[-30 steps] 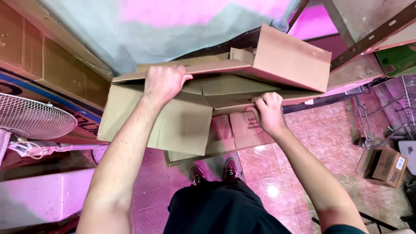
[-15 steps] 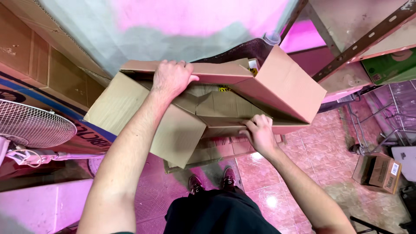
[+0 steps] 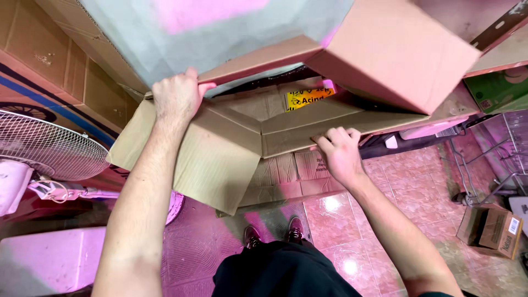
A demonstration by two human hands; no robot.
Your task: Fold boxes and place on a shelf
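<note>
A large brown cardboard box [image 3: 231,159] is held up in front of me with its flaps spread apart. My left hand [image 3: 175,98] grips the far flap at its edge. My right hand [image 3: 336,149] presses on the near flap [image 3: 308,132], fingers curled over its edge. One big flap [image 3: 396,52] stands up at the right. Through the gap in the box shows a yellow label [image 3: 305,98].
A white fan [image 3: 47,151] stands at the left beside stacked cardboard [image 3: 38,60]. A small brown carton [image 3: 489,231] lies on the tiled floor [image 3: 379,214] at the right, near a wire rack [image 3: 495,159]. My shoes [image 3: 275,234] are below the box.
The box has come closer and its flaps have spread wider, showing the inside and the yellow label. My right hand moved up onto the near flap.
</note>
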